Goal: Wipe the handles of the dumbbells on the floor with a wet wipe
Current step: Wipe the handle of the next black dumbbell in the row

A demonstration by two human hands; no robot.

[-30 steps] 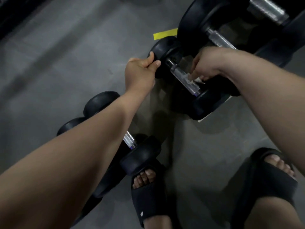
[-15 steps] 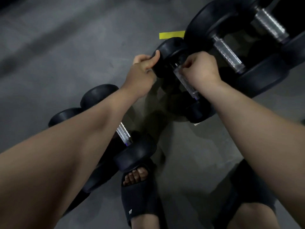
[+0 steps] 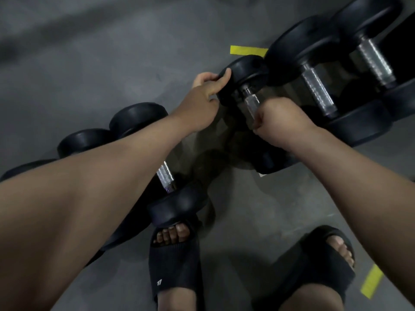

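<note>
Black dumbbell (image 3: 247, 68) lies on the grey floor (image 3: 89, 63); the left grip (image 3: 205, 95) clasps its far head, and the right grip (image 3: 280, 117) curls round its metal handle (image 3: 250, 101).

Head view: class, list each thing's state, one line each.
Left hand, grips small black dumbbell's rubber end.
Right hand, curled round that dumbbell's chrome handle.
That dumbbell, lying on grey floor.
Two large black dumbbells, lying there, no hand on them.
Wet wipe, not visible.
</note>
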